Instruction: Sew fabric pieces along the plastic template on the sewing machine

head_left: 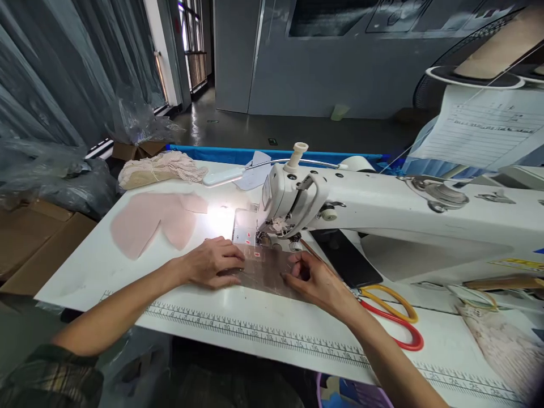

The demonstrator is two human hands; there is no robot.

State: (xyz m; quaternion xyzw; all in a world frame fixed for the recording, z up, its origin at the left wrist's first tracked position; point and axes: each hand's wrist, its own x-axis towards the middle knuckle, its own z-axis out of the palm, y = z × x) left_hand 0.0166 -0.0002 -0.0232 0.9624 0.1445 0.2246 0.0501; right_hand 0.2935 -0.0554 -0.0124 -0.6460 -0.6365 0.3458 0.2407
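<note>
At a white sewing machine (382,209), a person's left hand (212,262) lay open and flat, palm down, pressing on the near left part of a sheer fabric (266,275). The right hand (314,280) sat at the fabric's right edge with its fingers curled and their tips on the cloth. Whether they pinched the edge or only rested on it could not be told.

The fabric lay spread on the table (85,266) between the hands, its far end at the foot of the machine head under the glare of a lamp (223,177). It looked thin, light and limp, likely to wrinkle or slide on the smooth top. It is best handled with flat palms and held at its edges, clear of the needle.

Scissors (395,317) with yellow and red handles lay just right of the right wrist, and a dark phone (346,258) lay beyond them beside the machine. Pink pieces (153,224) lay well to the left, with a heap of lace (157,170) behind them. A printed ruler (255,331) ran along the near table edge.
</note>
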